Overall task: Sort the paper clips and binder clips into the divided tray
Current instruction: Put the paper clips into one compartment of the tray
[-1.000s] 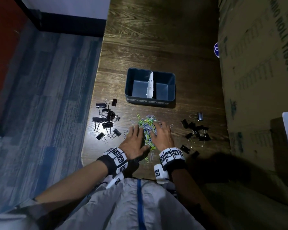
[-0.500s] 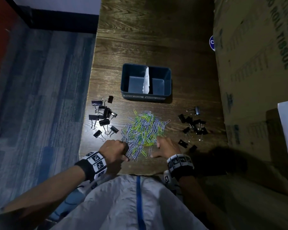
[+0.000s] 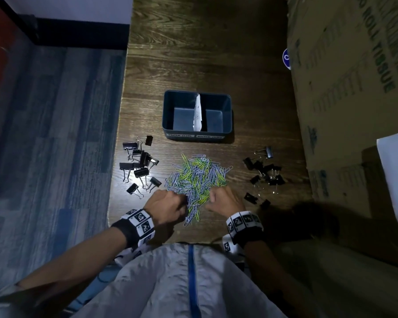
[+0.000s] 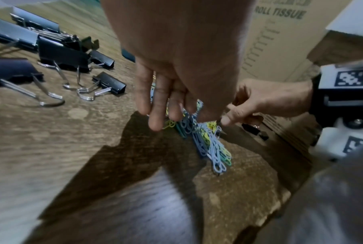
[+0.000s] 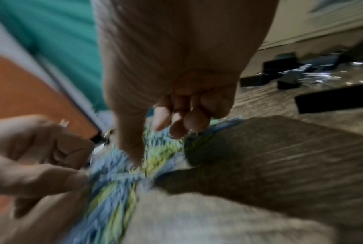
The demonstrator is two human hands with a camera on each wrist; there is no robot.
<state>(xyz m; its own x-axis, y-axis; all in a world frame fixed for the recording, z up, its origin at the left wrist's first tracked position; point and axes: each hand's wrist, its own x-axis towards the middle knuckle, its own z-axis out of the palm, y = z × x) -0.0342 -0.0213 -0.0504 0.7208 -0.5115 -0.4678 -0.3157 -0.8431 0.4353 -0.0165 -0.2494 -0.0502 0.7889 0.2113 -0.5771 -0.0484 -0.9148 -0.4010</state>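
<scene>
A dark blue tray (image 3: 168, 111) with a white card divider (image 3: 197, 115) stands on the wooden table, both halves bare. Below it lies a heap of blue, green and yellow paper clips (image 3: 197, 177). Black binder clips lie in two groups, left (image 3: 140, 166) and right (image 3: 264, 171). My left hand (image 3: 182, 203) curls round a bunch of paper clips (image 4: 207, 145) at the heap's near edge. My right hand (image 3: 213, 199) is curled too, thumb and fingertips (image 5: 182, 127) digging into the paper clips (image 5: 155, 158); that view is blurred.
A tall cardboard box (image 3: 354, 88) walls off the table's right side. The table's left edge (image 3: 122, 134) drops to a blue carpet floor. The near table edge runs just behind my wrists.
A second ago both hands lay flat on the heap. They have drawn back to its near edge, curled their fingers and closed toward each other, the left one gathering a bunch.
</scene>
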